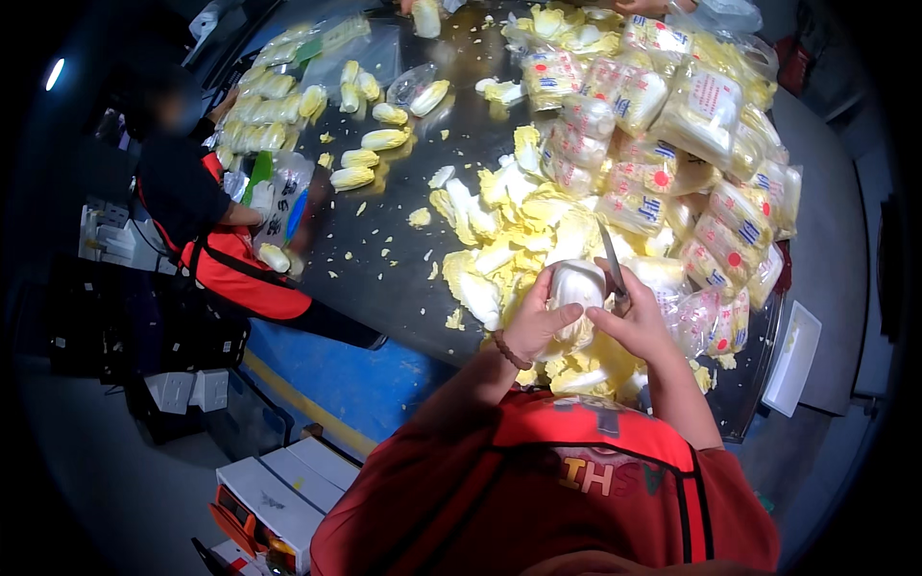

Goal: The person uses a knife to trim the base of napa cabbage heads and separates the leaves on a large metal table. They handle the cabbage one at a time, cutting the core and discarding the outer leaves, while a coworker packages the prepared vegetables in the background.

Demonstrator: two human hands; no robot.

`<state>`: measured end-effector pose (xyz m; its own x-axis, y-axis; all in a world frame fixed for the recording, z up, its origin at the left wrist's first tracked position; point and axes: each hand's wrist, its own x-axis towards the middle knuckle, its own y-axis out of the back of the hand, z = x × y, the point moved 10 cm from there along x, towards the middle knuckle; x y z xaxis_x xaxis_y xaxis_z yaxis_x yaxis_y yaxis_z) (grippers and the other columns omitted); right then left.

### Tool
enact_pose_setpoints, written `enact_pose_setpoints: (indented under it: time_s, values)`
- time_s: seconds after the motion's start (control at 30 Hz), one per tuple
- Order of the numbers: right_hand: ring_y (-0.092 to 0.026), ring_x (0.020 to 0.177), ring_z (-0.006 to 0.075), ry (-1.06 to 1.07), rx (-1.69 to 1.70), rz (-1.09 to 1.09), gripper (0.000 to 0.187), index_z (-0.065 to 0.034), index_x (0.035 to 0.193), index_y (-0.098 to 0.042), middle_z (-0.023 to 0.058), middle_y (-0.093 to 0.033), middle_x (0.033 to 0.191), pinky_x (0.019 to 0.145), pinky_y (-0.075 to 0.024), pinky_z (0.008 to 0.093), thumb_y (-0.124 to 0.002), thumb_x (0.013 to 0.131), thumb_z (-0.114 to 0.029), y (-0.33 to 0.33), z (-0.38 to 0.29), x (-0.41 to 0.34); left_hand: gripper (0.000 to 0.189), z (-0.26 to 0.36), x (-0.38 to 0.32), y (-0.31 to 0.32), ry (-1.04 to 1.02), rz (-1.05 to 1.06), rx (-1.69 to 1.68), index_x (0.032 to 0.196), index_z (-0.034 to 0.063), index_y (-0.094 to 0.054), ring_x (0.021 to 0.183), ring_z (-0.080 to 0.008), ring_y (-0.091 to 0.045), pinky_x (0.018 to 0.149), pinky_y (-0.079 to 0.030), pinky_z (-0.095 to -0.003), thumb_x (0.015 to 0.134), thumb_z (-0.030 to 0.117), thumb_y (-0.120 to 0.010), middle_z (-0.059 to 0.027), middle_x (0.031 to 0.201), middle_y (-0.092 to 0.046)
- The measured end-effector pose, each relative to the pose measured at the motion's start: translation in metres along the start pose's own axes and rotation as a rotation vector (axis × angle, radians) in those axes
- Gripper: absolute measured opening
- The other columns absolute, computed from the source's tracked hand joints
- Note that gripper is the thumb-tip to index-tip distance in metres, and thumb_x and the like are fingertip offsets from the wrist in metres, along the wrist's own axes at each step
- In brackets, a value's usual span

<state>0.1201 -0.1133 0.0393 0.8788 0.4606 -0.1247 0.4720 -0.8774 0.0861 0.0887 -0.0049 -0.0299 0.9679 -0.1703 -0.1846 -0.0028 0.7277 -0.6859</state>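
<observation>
Between both my hands is a napa cabbage head (578, 286), its white stem end turned away from me. My left hand (534, 320) grips its left side, thumb across the front. My right hand (634, 313) steadies the other side and also holds a knife (611, 252), blade pointing up and away. Beneath and beyond the head lies a heap of loose cabbage leaves (536, 216), yellow and white. Bagged cabbages (666, 277) in printed clear plastic lie just right of my right hand.
A tall pile of bagged cabbages (648, 144) covers the dark table's (389, 245) right side. Trimmed heads (360, 169) and packed rows (263, 108) lie on the left, near a co-worker (187, 187) holding a plastic bag. A white foam box (792, 360) stands beyond the right edge.
</observation>
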Motion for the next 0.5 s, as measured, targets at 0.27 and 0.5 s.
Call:
enact_pose_setpoints:
  time_s: [0.27, 0.5]
  values:
    - [-0.055, 0.093, 0.0143, 0.078, -0.134, -0.001, 0.057, -0.0013, 0.122, -0.048, 0.0086, -0.058, 0.104, 0.082, -0.0452, 0.0273, -0.068, 0.069, -0.007, -0.006, 0.005, 0.001, 0.064, 0.022, -0.013, -0.003, -0.14, 0.084, 0.258, 0.127, 0.0024, -0.037, 0.108, -0.0157, -0.051, 0.092, -0.044, -0.0305, 0.075, 0.009, -0.074, -0.0083, 0.115, -0.05]
    - [-0.054, 0.09, 0.0107, -0.087, 0.108, -0.07, 0.053, -0.0045, 0.122, -0.05, 0.0048, -0.057, 0.101, 0.077, -0.0449, 0.0249, -0.064, 0.071, -0.004, 0.011, 0.028, -0.006, 0.056, 0.009, -0.013, -0.011, 0.146, -0.154, -0.322, 0.132, 0.0018, -0.038, 0.105, -0.0219, -0.057, 0.088, -0.049, -0.0346, 0.086, 0.023, -0.063, -0.0139, 0.121, -0.053]
